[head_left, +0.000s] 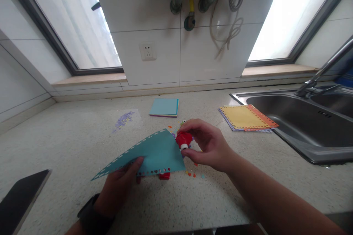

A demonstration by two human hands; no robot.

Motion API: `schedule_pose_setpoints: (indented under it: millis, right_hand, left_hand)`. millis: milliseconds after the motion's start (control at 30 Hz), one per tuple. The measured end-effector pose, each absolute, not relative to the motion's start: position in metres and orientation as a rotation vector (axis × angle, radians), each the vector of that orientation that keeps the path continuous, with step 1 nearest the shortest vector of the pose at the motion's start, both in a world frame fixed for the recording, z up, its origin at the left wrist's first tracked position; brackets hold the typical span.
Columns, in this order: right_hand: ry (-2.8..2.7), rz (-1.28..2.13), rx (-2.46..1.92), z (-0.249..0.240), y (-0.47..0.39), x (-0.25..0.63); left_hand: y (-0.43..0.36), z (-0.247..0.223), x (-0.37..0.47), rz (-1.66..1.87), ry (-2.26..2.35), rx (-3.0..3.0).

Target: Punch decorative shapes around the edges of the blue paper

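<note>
A teal sheet of paper (162, 150) is held up at a tilt over the counter, with small shapes punched along two of its edges. My left hand (121, 180) grips its near left side, thumb on top and the other fingers hidden beneath. At the sheet's right edge, my right hand (209, 145) has its fingers and thumb closed around a small red craft punch (184, 139) with a white part. Whether the punch bites the paper I cannot tell. Another red object (164, 176) shows partly under the sheet. Behind my right fingers peeks a small green thing (183, 122), mostly hidden.
Colored paper bits (190, 174) lie scattered around the hands. Purple confetti (124, 120) sits at left on a clear sheet. Behind is a stack of blue paper (164, 107). Punched yellow and orange sheets (245, 117) rest beside the sink (278, 110). A dark flat object (23, 198) lies front left.
</note>
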State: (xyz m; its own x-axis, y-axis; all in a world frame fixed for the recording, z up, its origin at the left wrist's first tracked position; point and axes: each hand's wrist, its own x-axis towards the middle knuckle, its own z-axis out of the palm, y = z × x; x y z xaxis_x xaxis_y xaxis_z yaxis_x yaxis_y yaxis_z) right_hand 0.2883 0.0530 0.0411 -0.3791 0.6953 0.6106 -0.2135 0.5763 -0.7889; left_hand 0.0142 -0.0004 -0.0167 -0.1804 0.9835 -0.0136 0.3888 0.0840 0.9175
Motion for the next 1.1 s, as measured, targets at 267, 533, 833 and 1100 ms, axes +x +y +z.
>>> schedule_pose_setpoints:
  millis: [267,533,833,1100]
  right_hand:
    - [-1.709,0.997,-0.404,0.041,0.053,0.288]
    - [-1.711,1.028,-0.425,0.04,0.054,0.288]
    - [-1.72,1.165,-0.587,0.035,0.057,0.287]
    - [-1.771,1.333,-0.816,0.03,0.062,0.287]
  left_hand:
    - [0.0,-0.02,0.013,1.095,1.661,1.344]
    - [-0.001,-0.023,0.011,1.011,1.698,1.406]
    - [0.001,-0.013,0.015,1.026,1.735,1.451]
    - [0.007,-0.016,0.021,1.241,1.587,1.286]
